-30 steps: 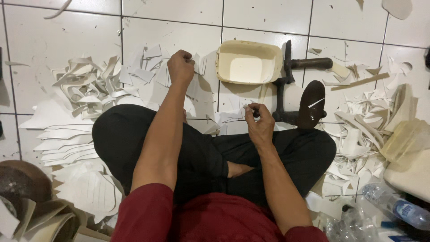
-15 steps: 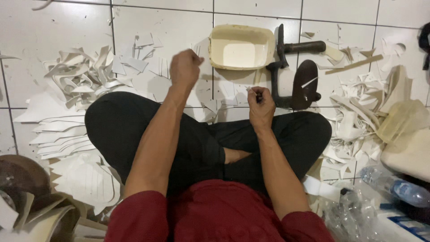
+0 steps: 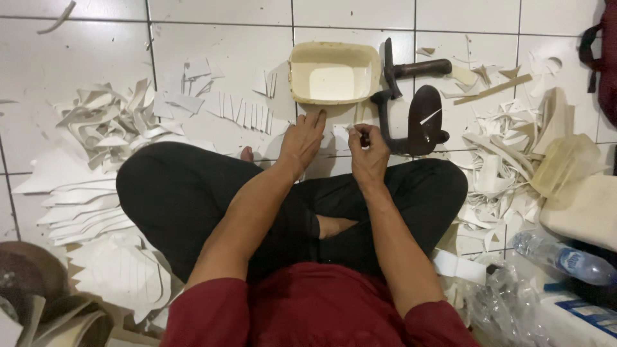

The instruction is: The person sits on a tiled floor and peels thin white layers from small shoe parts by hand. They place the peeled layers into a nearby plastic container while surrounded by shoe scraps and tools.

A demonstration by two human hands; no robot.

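Head view, only one. Person sits cross-legged on a white tiled floor (image 3: pixel 225 48). Left hand (image 3: pixel 303 138) lies palm-down, fingers (image 3: pixel 315 119) spread flat on a white sheet (image 3: pixel 321 160) in front of the knees, holding it down. Right hand (image 3: pixel 369 149) is just right of the left fingers; its fingers are curled shut around a small dark-handled tool (image 3: pixel 364 139), probably a knife, tip at a small white piece (image 3: pixel 339 133) between the two hands. Blade itself too small to make out.

Progress, as a judgement: well along but not finished. Just beyond and left of the left fingers, a row of cut white strips (image 3: pixel 247 115) lies lined up on the floor. Further left, a big heap of trimmings (image 3: pixel 106 122); nearer the body on that side, a stack of cut shaped sheets (image 3: pixel 77 209). Right of the right hand, another scrap pile (image 3: pixel 508 167). So plenty is already cut. The sheet under the hands looks only partly cut, so this piece is left.

Just past the fingertips sits a cream tub (image 3: pixel 334 72), nothing visible inside. Right of it, a dark metal stand (image 3: pixel 411 112). Plastic bottle (image 3: pixel 556 257) far right, near the knee.
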